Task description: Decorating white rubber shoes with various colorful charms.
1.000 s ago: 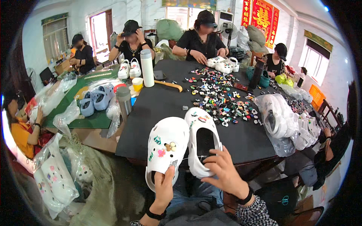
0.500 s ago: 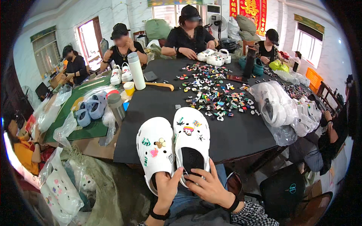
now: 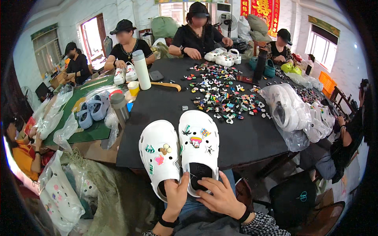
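Note:
A pair of white clogs with colourful shoe charms is in front of me at the table's near edge, toes pointing away. My left hand (image 3: 175,193) grips the left clog (image 3: 158,143), fingers inside its opening and thumb against the inner rim of the right clog (image 3: 198,137). My right hand (image 3: 220,195) is closed at the right clog's opening, its bent fingers over the dark insole and partly hidden. A thin pale strand (image 3: 191,173) runs between the left thumb and the right fingers; which hand holds it, I cannot tell.
Loose shoe charms (image 3: 230,98) are spread over the black table (image 3: 157,106). Bagged white clogs (image 3: 287,108) lie at right. A white bottle (image 3: 141,70), yellow cup (image 3: 134,88) and steel flask (image 3: 119,107) stand at left. Several co-workers sit around the tables.
The clogs have shifted slightly left in my hands. My right fingers are lower in the opening. Across the table, one co-worker's hands have come down to white clogs; another's have moved off a pair.

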### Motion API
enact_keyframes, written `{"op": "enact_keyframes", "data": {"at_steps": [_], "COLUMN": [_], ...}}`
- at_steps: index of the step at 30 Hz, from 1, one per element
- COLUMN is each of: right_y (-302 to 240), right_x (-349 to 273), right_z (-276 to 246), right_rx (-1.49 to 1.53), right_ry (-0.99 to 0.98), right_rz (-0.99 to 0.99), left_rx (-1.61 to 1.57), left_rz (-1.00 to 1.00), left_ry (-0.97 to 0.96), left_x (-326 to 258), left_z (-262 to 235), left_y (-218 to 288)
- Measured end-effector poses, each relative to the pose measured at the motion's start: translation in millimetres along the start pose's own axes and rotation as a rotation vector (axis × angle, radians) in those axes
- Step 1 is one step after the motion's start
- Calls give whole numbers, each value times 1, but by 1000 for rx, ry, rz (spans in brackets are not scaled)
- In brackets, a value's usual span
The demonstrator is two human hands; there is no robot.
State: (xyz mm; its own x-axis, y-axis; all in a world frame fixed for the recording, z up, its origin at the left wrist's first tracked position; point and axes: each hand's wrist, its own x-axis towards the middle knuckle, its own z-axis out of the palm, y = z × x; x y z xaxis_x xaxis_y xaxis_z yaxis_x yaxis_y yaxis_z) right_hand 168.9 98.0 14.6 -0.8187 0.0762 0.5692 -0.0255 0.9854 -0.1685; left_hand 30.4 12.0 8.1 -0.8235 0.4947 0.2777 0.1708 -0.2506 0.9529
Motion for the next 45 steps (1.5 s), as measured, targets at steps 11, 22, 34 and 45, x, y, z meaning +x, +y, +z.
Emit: {"op": "enact_keyframes", "data": {"at_steps": [11, 22, 34, 45], "right_y": [-15, 2, -2, 6], "right_x": [51, 64, 54, 44], "right_z": [-11, 9, 12, 9], "right_rx": [230, 120, 276, 352], "right_ry": [109, 220, 242, 145], "right_rz": [201, 189, 66, 110], "left_rx": [-27, 27, -383, -328], "left_rz": [-35, -280, -250, -189], "left_ry": [-4, -65, -65, -184], "left_x": [-3, -3, -16, -3], "left_z": [-4, -16, -19, -16], "left_y": [-10, 4, -7, 8]}}
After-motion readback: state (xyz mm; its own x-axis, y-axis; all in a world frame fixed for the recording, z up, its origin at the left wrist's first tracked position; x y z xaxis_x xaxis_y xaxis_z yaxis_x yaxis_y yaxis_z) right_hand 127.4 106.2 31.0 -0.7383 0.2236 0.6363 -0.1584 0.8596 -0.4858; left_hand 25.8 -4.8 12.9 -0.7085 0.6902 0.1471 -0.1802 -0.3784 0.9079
